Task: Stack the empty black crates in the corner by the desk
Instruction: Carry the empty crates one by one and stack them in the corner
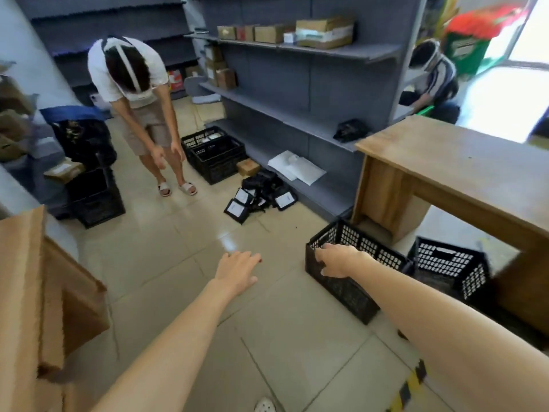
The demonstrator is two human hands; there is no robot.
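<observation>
Beside the desk (463, 162), right hand (335, 261) seemingly grips a black crate (353, 288).

Open floor (184, 263) left of crate (350, 286) (desk (445, 173) apparently crowds right)

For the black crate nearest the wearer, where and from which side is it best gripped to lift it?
Best by the top rim of the near crate, from above, at its two short ends. It stands upright and open-topped, so the rim is free. The right hand already curls over the left end's rim; the open left hand holds nothing and could probably take another edge.
</observation>
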